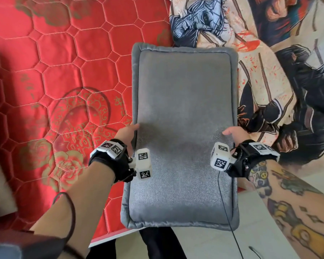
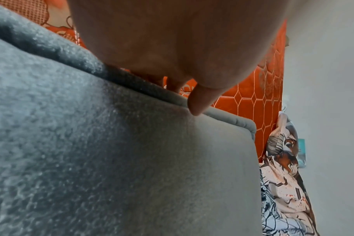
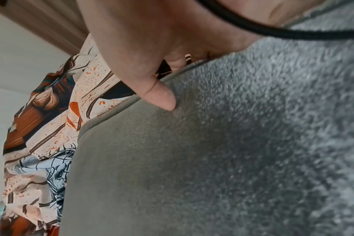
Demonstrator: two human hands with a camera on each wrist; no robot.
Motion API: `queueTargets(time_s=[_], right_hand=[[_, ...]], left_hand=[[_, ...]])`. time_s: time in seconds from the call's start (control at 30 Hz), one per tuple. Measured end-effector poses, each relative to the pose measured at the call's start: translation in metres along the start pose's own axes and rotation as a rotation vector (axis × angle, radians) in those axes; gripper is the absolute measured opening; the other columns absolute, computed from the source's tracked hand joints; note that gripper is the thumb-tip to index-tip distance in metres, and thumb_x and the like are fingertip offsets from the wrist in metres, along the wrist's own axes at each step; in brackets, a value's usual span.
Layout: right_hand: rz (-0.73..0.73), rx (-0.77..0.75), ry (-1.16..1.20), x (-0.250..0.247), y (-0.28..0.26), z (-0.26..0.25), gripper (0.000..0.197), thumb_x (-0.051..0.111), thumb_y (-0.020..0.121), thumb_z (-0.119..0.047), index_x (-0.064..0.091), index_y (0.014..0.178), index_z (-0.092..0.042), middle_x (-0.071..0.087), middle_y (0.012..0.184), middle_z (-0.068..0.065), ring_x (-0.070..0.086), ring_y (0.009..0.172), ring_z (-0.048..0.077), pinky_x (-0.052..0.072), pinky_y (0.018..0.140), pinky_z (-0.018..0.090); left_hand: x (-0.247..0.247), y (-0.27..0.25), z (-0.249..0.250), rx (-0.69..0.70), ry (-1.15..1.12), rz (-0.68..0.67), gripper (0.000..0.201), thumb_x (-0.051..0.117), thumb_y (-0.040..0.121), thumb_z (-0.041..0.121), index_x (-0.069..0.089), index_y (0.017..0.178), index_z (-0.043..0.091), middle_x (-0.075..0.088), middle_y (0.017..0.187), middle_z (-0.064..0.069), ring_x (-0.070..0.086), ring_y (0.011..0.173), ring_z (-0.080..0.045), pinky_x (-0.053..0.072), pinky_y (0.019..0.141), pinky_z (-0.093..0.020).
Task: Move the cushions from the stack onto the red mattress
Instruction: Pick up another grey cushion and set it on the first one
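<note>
A red quilted mattress (image 1: pixel 64 75) fills the floor on the left, a printed blanket (image 1: pixel 269 62) bunched along its right side. Above both — held flat in the air — is a grey cushion (image 1: pixel 183 128). The left hand (image 1: pixel 126 133) and right hand (image 1: pixel 236 134) each grip a long edge, thumbs on top. It looks soft, light and plush — gripping both piped edges should keep it from sagging.

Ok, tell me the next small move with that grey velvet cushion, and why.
Probably swing the grey velvet cushion leftward and lower it. Left hand and right hand grip its long edges, and it hangs half over the printed blanket, not squarely over the red quilted mattress.
</note>
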State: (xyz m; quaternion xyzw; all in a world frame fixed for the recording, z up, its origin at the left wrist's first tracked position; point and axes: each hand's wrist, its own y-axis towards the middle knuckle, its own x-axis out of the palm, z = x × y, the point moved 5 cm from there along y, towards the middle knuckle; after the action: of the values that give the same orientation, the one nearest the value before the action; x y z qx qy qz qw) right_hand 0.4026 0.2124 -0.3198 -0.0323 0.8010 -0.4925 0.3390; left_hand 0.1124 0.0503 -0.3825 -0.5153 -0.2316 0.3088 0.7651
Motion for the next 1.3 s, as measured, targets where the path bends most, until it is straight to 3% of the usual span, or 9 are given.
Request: queueTargets(time_s=[0.07,0.13,0.33,0.47,0.67,0.77,0.93,1.13,1.3], right_hand=[[-0.03,0.008,-0.017,0.007,-0.016,-0.007,0.011,0.057,0.085,-0.012,0.049,0.092,-0.015,0.039,0.111,0.008,0.04,0.101,0.018,0.042,0.086,0.034],[-0.054,-0.045,-0.075,0.014,-0.018,-0.011,0.021,0.055,0.085,-0.008,0.044,0.103,-0.012,0.039,0.111,0.009,0.038,0.101,0.016,0.042,0.089,0.036],[-0.027,-0.01,-0.169,0.046,-0.049,-0.018,0.015,0.049,0.092,0.0,0.043,0.105,0.004,0.039,0.126,0.021,0.045,0.127,0.034,0.038,0.101,0.035],[-0.095,-0.045,-0.168,0.084,-0.07,-0.025,0.003,0.05,0.089,0.0,0.05,0.087,-0.002,0.042,0.106,0.012,0.045,0.086,0.02,0.037,0.084,0.029],[-0.188,-0.141,-0.245,0.158,-0.135,-0.047,0.015,0.05,0.089,-0.005,0.048,0.075,-0.009,0.044,0.084,0.005,0.042,0.066,0.018,0.035,0.082,0.03],[-0.231,-0.173,-0.271,0.206,-0.174,-0.061,0.015,0.048,0.089,0.0,0.049,0.074,0.002,0.047,0.092,0.014,0.047,0.08,0.026,0.034,0.081,0.032],[-0.297,-0.264,-0.298,0.28,-0.25,-0.085,0.007,0.047,0.09,-0.003,0.049,0.088,0.003,0.047,0.086,0.016,0.041,0.058,0.026,0.029,0.053,0.03],[-0.427,-0.308,-0.252,0.38,-0.343,-0.104,0.004,0.052,0.078,-0.002,0.049,0.076,-0.004,0.046,0.086,0.013,0.041,0.058,0.023,0.037,0.052,0.028],[-0.505,-0.241,-0.219,0.465,-0.4,-0.092,0.009,0.049,0.084,-0.009,0.044,0.078,-0.006,0.041,0.069,0.01,0.046,0.023,0.018,0.036,0.05,0.025]], left_hand=[[-0.008,0.011,-0.004,0.034,0.037,0.046,0.051,0.059,0.081,0.032,0.059,0.124,0.004,0.064,0.109,-0.011,0.063,0.098,-0.03,0.052,0.095,-0.051],[-0.019,0.02,-0.008,0.056,0.026,0.065,0.055,0.057,0.081,0.034,0.056,0.127,0.003,0.061,0.107,-0.01,0.06,0.098,-0.03,0.049,0.1,-0.053],[-0.06,-0.012,-0.009,-0.024,-0.114,0.034,0.026,0.057,0.084,0.028,0.061,0.1,0.008,0.066,0.078,-0.008,0.065,0.068,-0.028,0.057,0.072,-0.044],[-0.122,0.001,0.006,0.016,-0.124,0.1,0.066,0.065,0.064,0.037,0.061,0.122,0.006,0.065,0.1,-0.011,0.064,0.091,-0.032,0.047,0.096,-0.06],[-0.207,-0.049,0.051,0.145,-0.098,0.16,0.028,0.062,0.075,0.028,0.061,0.096,0.009,0.062,0.103,-0.013,0.061,0.097,-0.032,0.048,0.1,-0.055],[-0.271,-0.072,0.067,0.192,-0.116,0.209,0.01,0.059,0.081,0.026,0.058,0.081,0.016,0.062,0.09,-0.008,0.059,0.096,-0.032,0.047,0.101,-0.054],[-0.374,-0.119,0.091,0.253,-0.141,0.281,0.009,0.057,0.085,0.021,0.057,0.086,0.012,0.059,0.083,-0.007,0.057,0.095,-0.03,0.048,0.101,-0.052],[-0.505,-0.165,0.108,0.296,-0.169,0.417,0.008,0.059,0.082,0.022,0.056,0.077,0.017,0.059,0.081,-0.005,0.058,0.093,-0.028,0.049,0.1,-0.052],[-0.619,-0.176,0.107,0.321,-0.13,0.574,0.026,0.064,0.068,0.034,0.062,0.085,0.015,0.061,0.1,-0.012,0.063,0.104,-0.033,0.049,0.1,-0.053]])
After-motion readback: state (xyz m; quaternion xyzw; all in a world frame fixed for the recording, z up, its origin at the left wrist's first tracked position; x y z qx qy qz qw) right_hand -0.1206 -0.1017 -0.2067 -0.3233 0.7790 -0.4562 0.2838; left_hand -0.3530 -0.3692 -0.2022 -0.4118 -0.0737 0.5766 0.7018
